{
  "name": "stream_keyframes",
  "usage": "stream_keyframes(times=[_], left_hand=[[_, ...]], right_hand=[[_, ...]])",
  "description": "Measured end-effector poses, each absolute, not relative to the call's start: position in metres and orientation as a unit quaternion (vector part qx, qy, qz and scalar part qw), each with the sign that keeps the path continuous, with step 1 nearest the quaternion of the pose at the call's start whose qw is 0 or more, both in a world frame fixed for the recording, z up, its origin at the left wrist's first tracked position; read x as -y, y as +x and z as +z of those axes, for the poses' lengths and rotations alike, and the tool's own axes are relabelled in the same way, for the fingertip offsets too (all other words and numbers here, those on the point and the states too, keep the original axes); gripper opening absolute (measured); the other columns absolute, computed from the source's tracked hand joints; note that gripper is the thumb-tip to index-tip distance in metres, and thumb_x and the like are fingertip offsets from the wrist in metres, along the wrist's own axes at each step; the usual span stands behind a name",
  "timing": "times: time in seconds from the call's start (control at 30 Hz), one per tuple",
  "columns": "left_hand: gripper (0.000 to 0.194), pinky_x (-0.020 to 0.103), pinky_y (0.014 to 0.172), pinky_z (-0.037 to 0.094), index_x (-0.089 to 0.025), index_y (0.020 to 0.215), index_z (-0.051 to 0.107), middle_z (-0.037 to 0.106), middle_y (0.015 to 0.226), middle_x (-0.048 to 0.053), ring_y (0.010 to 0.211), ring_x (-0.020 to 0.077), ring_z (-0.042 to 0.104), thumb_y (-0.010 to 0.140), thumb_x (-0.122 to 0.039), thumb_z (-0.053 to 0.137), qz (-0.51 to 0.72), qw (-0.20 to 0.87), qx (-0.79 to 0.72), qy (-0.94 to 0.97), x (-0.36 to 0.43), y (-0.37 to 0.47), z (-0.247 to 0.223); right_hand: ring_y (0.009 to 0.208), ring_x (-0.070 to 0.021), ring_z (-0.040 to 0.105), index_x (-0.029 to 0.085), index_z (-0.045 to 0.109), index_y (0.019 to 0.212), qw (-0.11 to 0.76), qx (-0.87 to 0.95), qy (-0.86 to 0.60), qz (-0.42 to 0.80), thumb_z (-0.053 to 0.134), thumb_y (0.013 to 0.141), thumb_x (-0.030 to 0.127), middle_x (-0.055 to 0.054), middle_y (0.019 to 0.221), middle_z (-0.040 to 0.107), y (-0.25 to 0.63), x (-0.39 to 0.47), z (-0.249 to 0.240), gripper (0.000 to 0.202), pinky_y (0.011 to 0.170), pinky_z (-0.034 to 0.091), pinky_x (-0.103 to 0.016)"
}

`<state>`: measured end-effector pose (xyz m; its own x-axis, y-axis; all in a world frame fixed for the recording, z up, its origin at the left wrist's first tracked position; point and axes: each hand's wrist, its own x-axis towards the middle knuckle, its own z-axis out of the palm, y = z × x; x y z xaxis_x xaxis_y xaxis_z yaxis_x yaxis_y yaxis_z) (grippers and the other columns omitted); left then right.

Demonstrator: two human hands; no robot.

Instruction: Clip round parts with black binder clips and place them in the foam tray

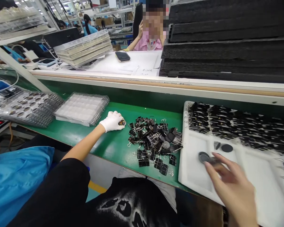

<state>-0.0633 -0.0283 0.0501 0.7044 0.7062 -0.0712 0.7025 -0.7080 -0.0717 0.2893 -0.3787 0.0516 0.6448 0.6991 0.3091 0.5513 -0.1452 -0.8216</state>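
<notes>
My left hand point(112, 121), in a white glove, is closed around a small round part point(122, 122) with a shiny metallic rim, above the green bench. Just right of it lies a heap of black binder clips point(153, 138) with dark round discs point(166, 145) among them. My bare right hand point(229, 179) is over the white tray point(196, 179), thumb and forefinger at a dark grey round disc point(204, 157). The disc appears pinched at its right edge, though motion blurs this spot. Another black disc point(227, 148) lies in the tray beyond those fingertips.
Rows of black binder clips point(229, 126) fill the tray's far part. Clear plastic trays point(81, 108) and stacked trays with round parts point(30, 105) stand left. A shelf crosses behind, bearing a phone point(122, 56) and black foam sheets point(227, 41). A person sits opposite; a blue sleeve is at left.
</notes>
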Motion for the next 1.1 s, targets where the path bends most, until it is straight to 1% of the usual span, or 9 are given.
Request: stream_keyframes(times=[0.1,0.2,0.37,0.5,0.7,0.8,0.9,0.97,1.1], left_hand=[[0.034,0.045,0.089,0.039,-0.021,0.104,0.075,0.075,0.104,0.013,0.104,0.0334,0.064,0.085,-0.047,0.066,-0.020,0.046,0.396,-0.917,0.045,-0.057,0.065],[0.031,0.040,0.082,0.042,-0.021,0.109,0.071,0.076,0.093,0.007,0.088,0.0267,0.070,0.092,-0.043,0.058,-0.107,0.029,0.371,-0.922,0.076,-0.045,0.084],[0.026,0.038,0.072,0.040,-0.021,0.105,0.067,0.074,0.079,0.004,0.075,0.0244,0.070,0.090,-0.041,0.060,-0.153,-0.007,0.271,-0.950,0.129,-0.021,0.095],[0.030,0.038,0.069,0.038,-0.021,0.103,0.064,0.071,0.076,0.003,0.072,0.0245,0.069,0.084,-0.043,0.067,-0.152,-0.036,0.218,-0.963,0.146,-0.016,0.090],[0.030,0.039,0.075,0.039,-0.021,0.107,0.063,0.066,0.073,0.001,0.072,0.0221,0.064,0.085,-0.041,0.066,-0.192,-0.054,0.175,-0.964,0.151,-0.017,0.084],[0.033,0.039,0.074,0.040,-0.020,0.111,0.063,0.067,0.073,0.000,0.072,0.0216,0.064,0.085,-0.041,0.067,-0.208,-0.064,0.164,-0.962,0.153,-0.015,0.082],[0.046,0.038,0.074,0.042,-0.020,0.124,0.060,0.069,0.080,0.002,0.076,0.0226,0.066,0.092,-0.052,0.065,-0.197,-0.114,0.158,-0.961,0.160,-0.012,0.080],[0.053,0.036,0.076,0.045,-0.021,0.134,0.056,0.073,0.090,0.003,0.081,0.0219,0.068,0.096,-0.059,0.061,-0.180,-0.194,0.162,-0.951,0.168,-0.012,0.079],[0.034,0.033,0.080,0.047,-0.026,0.133,0.059,0.075,0.096,0.002,0.086,0.0178,0.069,0.105,-0.044,0.053,-0.185,-0.300,0.183,-0.918,0.188,-0.010,0.075]], right_hand=[[0.079,-0.0259,0.077,0.025,0.071,0.122,0.569,0.399,-0.669,0.262,0.073,0.091,0.047,-0.009,0.091,0.075,0.246,0.340,0.061,0.038,0.075,0.065,-0.044],[0.071,-0.0222,0.076,0.023,0.073,0.117,0.588,0.395,-0.605,0.363,0.073,0.092,0.044,-0.005,0.085,0.076,0.200,0.305,0.070,0.033,0.065,0.062,-0.036],[0.076,-0.0183,0.067,0.025,0.076,0.107,0.617,0.473,-0.586,0.227,0.072,0.093,0.029,-0.003,0.086,0.072,0.154,0.275,0.081,0.015,0.071,0.055,-0.035],[0.081,-0.0197,0.063,0.028,0.075,0.110,0.543,0.570,-0.598,0.151,0.069,0.095,0.023,-0.002,0.086,0.069,0.142,0.274,0.086,0.016,0.081,0.052,-0.041],[0.117,-0.0270,0.059,0.027,0.072,0.119,0.518,0.539,-0.658,0.090,0.072,0.091,0.029,-0.012,0.125,0.053,0.138,0.274,0.074,0.028,0.098,0.054,-0.048],[0.112,-0.0249,0.065,0.026,0.062,0.138,0.532,0.503,-0.648,0.210,0.071,0.092,0.032,-0.011,0.127,0.064,0.143,0.275,0.065,0.047,0.097,0.057,-0.045],[0.090,-0.0215,0.073,0.024,0.069,0.129,0.547,0.439,-0.613,0.364,0.068,0.096,0.038,-0.007,0.104,0.077,0.150,0.282,0.057,0.035,0.084,0.062,-0.038],[0.086,-0.0216,0.074,0.023,0.074,0.119,0.555,0.405,-0.619,0.381,0.069,0.095,0.040,-0.007,0.099,0.079,0.153,0.290,0.052,0.030,0.081,0.063,-0.037],[0.093,-0.0228,0.077,0.024,0.074,0.118,0.564,0.398,-0.589,0.421,0.073,0.093,0.038,-0.008,0.105,0.080,0.160,0.307,0.045,0.029,0.084,0.065,-0.036]])
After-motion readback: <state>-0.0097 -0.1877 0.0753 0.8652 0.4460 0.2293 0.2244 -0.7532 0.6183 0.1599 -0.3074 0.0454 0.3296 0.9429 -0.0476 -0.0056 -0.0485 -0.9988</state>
